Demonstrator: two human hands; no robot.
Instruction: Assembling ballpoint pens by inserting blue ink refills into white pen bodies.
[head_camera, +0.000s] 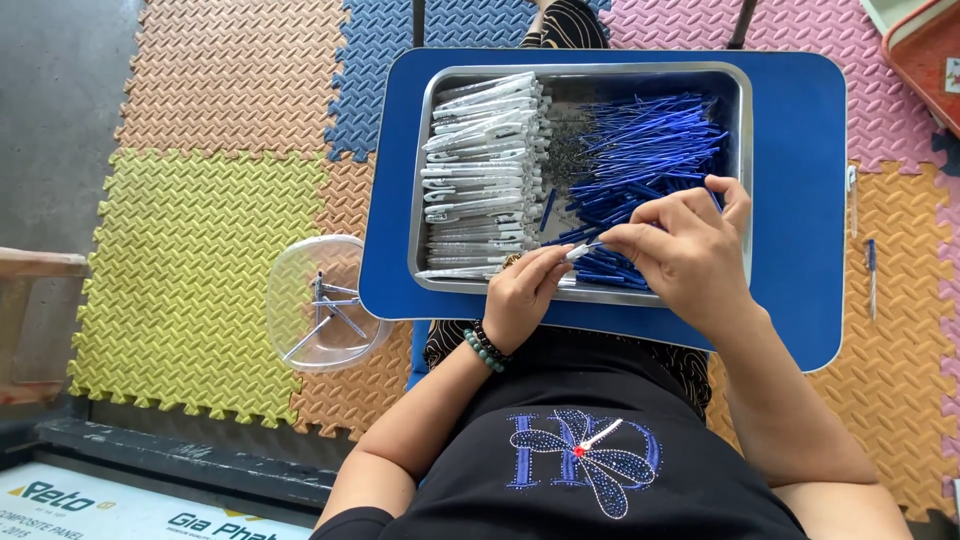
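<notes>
A metal tray (428, 180) rests on a blue lap table (800, 200). It holds a stack of clear white pen barrels (485, 170) on the left, a heap of blue refills (645, 150) on the right, and small springs (568, 150) between them. My left hand (522, 292) pinches a clear pen barrel (578, 252) at the tray's front edge. My right hand (685, 245) meets its tip from the right, fingertips closed on a thin blue refill that is mostly hidden by the fingers.
A clear plastic bowl (300, 270) with several finished pens lies on the foam floor mats to the left. Two loose pens (871, 275) lie on the mat to the right. A red-edged tray corner (925, 50) shows at top right.
</notes>
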